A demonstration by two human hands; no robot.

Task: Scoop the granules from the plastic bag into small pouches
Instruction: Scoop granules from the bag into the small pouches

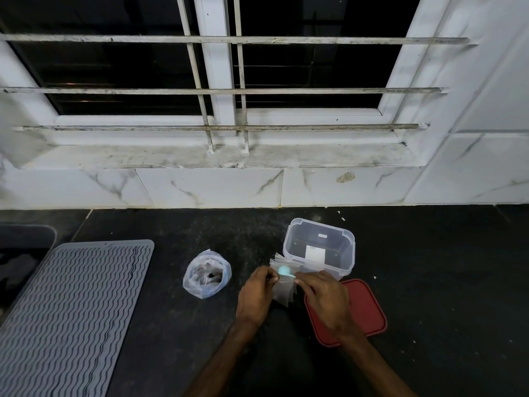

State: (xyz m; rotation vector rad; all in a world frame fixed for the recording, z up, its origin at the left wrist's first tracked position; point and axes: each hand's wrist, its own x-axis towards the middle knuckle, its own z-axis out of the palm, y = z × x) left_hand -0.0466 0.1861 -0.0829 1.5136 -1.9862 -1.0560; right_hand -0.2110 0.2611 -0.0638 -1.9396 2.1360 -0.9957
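Over dark counter, left hand and right hand pinch small pouches

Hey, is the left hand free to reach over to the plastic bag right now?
Probably not yet. The path is open: the plastic bag sits apart on the counter, with nothing between it and the left hand. But that hand is pinching the pouches together with the right hand, so it would have to let go first.

Grey wavy-ribbed mat, red lid, pale blue spoon, black speckled counter, white grey-veined tiles.
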